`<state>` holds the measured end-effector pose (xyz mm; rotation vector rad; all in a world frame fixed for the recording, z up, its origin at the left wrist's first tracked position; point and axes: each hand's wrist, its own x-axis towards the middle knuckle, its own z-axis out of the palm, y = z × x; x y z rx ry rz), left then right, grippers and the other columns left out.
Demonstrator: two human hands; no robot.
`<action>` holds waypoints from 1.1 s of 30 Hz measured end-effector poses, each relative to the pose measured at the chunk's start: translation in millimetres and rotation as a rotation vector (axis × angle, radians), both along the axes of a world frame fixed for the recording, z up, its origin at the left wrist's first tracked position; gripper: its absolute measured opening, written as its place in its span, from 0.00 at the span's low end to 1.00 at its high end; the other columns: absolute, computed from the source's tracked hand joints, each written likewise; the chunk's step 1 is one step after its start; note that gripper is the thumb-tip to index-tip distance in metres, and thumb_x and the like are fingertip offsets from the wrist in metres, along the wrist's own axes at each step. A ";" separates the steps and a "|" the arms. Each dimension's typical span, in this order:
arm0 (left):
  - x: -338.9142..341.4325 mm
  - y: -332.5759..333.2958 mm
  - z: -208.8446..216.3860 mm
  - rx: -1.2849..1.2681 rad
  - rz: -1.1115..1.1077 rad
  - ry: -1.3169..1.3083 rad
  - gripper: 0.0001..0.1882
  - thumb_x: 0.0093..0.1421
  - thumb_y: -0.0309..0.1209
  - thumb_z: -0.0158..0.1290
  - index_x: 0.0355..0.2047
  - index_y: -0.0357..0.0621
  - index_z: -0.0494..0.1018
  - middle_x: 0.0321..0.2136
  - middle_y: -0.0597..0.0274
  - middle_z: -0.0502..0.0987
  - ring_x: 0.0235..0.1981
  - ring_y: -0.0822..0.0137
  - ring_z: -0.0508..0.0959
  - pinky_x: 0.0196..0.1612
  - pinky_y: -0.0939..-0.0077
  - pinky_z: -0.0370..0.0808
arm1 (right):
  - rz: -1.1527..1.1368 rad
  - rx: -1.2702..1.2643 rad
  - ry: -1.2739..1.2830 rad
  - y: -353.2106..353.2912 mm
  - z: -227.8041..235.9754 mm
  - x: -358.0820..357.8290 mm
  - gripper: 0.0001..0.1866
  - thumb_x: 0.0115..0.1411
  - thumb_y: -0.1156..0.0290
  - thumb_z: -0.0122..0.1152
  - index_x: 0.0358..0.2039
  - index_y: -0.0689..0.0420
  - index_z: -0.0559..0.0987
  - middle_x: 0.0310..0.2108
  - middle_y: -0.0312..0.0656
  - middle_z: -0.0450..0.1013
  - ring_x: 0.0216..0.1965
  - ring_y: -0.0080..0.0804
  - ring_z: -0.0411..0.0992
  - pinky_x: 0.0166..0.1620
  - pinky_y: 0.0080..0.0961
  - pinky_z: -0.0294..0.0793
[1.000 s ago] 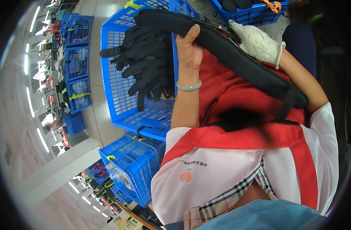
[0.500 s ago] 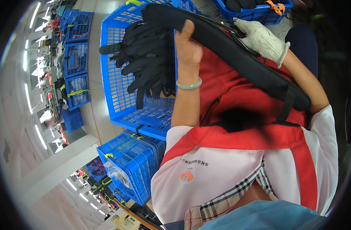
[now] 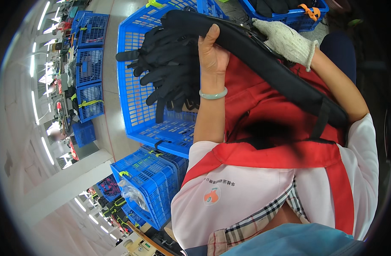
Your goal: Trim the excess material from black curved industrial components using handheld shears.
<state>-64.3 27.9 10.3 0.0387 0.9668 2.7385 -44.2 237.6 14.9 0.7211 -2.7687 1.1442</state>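
Observation:
A long black padded strap (image 3: 268, 72) runs slantwise across my lap, from over the basket's edge down to my right forearm. A narrow black webbing tab (image 3: 320, 119) hangs from its near end. My left hand (image 3: 214, 55), bare and with a pale bangle at the wrist, grips the strap, thumb on top and fingers underneath. On the strap's far side is my right hand (image 3: 285, 42) in a white knitted glove. Its fingers are closed around a thin dark piece that is mostly hidden. Left of my left hand, many similar black straps (image 3: 170, 64) lie heaped in a blue basket (image 3: 159, 137).
Another blue crate (image 3: 302, 23) with black pieces and an orange tie stands beyond my right hand. Stacked blue crates (image 3: 146, 187) are at the lower left, one with clear plastic. More crates (image 3: 90, 66) line the far left aisle. A red apron (image 3: 246, 96) covers my lap.
My gloved right hand has shifted slightly left and away along the strap. My left hand keeps its grip. The whole view has moved a little.

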 end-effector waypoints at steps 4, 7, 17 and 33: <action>0.0 1.7 -3.5 -0.032 -0.019 0.060 0.14 0.54 0.24 0.61 0.41 0.45 0.75 0.37 0.65 0.77 0.41 0.64 0.78 0.49 0.65 0.76 | 0.016 -0.027 0.041 -0.3 1.9 -3.4 0.16 0.60 0.61 0.57 0.39 0.62 0.73 0.31 0.54 0.74 0.36 0.54 0.73 0.37 0.39 0.72; -2.4 -0.9 -7.7 -0.001 -0.032 -0.010 0.15 0.54 0.24 0.61 0.42 0.45 0.74 0.37 0.65 0.77 0.41 0.64 0.78 0.49 0.64 0.76 | 0.041 -0.033 -0.043 -1.8 5.4 -5.9 0.16 0.61 0.60 0.56 0.38 0.62 0.73 0.30 0.55 0.74 0.36 0.54 0.73 0.38 0.38 0.72; -1.4 -0.7 -33.2 -0.024 0.002 -0.081 0.14 0.57 0.30 0.59 0.41 0.36 0.74 0.41 0.54 0.78 0.44 0.58 0.78 0.52 0.60 0.74 | 0.072 0.087 -0.103 9.6 -12.6 -8.7 0.23 0.58 0.59 0.58 0.46 0.64 0.72 0.38 0.58 0.74 0.41 0.54 0.73 0.43 0.40 0.73; -10.2 10.2 -41.1 -0.055 -0.082 -0.112 0.12 0.60 0.29 0.55 0.42 0.36 0.74 0.42 0.54 0.78 0.46 0.58 0.77 0.55 0.59 0.71 | 0.168 -0.242 -0.179 20.6 -44.3 -17.7 0.19 0.61 0.58 0.56 0.40 0.64 0.75 0.29 0.54 0.74 0.31 0.46 0.73 0.38 0.36 0.72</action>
